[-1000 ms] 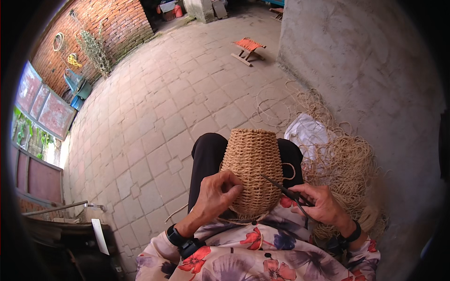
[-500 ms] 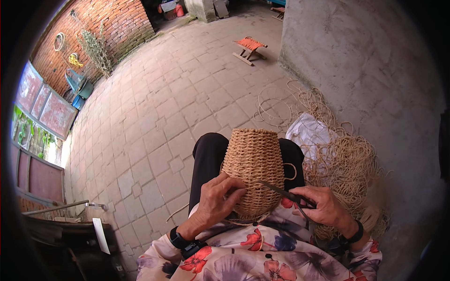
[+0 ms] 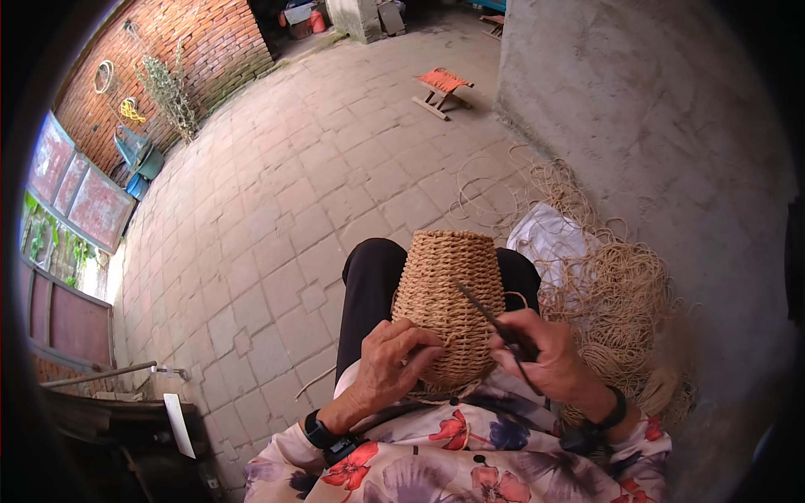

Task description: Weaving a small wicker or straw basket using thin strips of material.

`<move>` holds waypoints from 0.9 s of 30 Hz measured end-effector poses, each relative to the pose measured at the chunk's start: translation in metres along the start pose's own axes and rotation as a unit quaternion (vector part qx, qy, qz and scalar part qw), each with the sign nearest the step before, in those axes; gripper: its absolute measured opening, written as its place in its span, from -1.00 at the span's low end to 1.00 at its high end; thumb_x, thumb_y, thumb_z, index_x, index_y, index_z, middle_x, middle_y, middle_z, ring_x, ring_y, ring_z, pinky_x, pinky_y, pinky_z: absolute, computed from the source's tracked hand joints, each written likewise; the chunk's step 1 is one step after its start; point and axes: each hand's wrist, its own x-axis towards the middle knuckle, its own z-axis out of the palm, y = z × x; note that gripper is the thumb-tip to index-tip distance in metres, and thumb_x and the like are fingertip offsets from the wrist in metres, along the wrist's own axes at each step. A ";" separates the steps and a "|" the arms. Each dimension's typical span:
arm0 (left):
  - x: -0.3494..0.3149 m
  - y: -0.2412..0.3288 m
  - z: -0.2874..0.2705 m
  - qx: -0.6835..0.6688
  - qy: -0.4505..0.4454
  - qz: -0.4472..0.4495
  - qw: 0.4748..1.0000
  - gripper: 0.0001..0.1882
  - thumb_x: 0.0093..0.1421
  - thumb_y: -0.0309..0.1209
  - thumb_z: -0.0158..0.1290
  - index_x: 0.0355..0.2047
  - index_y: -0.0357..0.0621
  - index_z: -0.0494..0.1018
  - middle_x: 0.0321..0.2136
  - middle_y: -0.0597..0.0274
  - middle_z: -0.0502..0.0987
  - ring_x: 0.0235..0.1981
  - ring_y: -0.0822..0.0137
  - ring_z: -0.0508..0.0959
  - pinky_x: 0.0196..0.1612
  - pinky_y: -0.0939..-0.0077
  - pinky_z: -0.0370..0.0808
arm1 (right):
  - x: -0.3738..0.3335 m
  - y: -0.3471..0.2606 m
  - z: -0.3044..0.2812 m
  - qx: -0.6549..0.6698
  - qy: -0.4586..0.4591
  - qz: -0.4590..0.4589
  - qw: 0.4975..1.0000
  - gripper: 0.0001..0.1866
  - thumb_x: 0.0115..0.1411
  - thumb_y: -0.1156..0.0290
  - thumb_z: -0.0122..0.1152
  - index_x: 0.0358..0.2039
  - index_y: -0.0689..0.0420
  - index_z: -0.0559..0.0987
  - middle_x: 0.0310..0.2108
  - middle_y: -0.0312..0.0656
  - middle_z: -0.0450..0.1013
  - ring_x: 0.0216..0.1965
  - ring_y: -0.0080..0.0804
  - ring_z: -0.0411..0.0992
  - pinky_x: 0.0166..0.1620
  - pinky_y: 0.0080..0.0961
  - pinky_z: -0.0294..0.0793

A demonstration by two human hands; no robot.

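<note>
A woven straw-coloured basket [image 3: 449, 281] rests on my lap between my dark-trousered knees, its narrower end pointing away from me. Against its lower left side lies my left hand [image 3: 394, 360], thumb and forefinger drawn together in a pinch; whatever sits between the fingertips is too small to make out. My right hand [image 3: 549, 356] is closed around dark scissors [image 3: 480, 304] at the basket's right side. Their long, narrow blade points up and left across the weave. Behind my right hand a small cord loop [image 3: 516, 297] sticks out from the basket, partly covered.
On the right, a large tangle of pale cord [image 3: 629, 293] lies by a grey wall [image 3: 637, 109], with a white cloth [image 3: 541, 239] beside it. A folding stool with an orange seat [image 3: 443, 81] stands ahead on the paved floor [image 3: 277, 226]. A metal rod [image 3: 101, 375] juts in at left.
My right hand has moved left and up, closer to the basket, and the scissors have tilted more steeply. My left hand has stayed nearly in place.
</note>
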 end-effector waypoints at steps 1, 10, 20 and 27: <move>0.000 0.003 0.001 0.002 0.000 0.003 1.000 -0.88 0.07 -0.45 0.26 -0.37 -0.07 0.56 -0.46 0.28 0.55 -0.47 0.24 0.52 -0.36 0.34 0.37 | 0.007 -0.009 0.004 0.006 -0.029 0.004 1.000 -0.59 0.07 0.60 0.35 -0.06 0.05 0.51 -0.47 -0.34 0.43 -0.47 -0.66 0.39 -0.37 -0.64 0.46; -0.003 0.006 0.010 -0.010 0.054 -0.054 0.997 -0.85 0.09 -0.44 0.25 -0.31 -0.13 0.58 -0.39 0.16 0.60 -0.37 0.12 0.58 -0.29 0.33 0.38 | 0.029 -0.001 0.037 -0.010 -0.046 -0.081 0.996 -0.47 -0.06 0.79 0.26 -0.05 0.08 0.50 -0.26 -0.24 0.41 -0.30 -0.48 0.47 -0.24 -0.60 0.53; 0.002 0.007 0.012 -0.028 0.096 -0.041 0.994 -0.87 0.08 -0.42 0.25 -0.35 -0.10 0.56 -0.46 0.19 0.57 -0.42 0.16 0.56 -0.33 0.32 0.34 | 0.024 0.002 0.048 -0.007 0.026 -0.084 0.996 -0.50 -0.03 0.77 0.28 -0.05 0.11 0.48 -0.27 -0.27 0.42 -0.32 -0.55 0.44 -0.25 -0.62 0.49; 0.000 0.002 0.010 0.032 0.089 0.002 0.995 -0.85 0.01 -0.41 0.27 -0.37 0.03 0.57 -0.52 0.29 0.45 -0.49 0.19 0.48 -0.41 0.29 0.35 | 0.033 -0.010 0.033 -0.037 -0.028 -0.035 0.998 -0.54 0.03 0.68 0.33 -0.04 0.11 0.46 -0.28 -0.29 0.43 -0.32 -0.58 0.43 -0.25 -0.62 0.47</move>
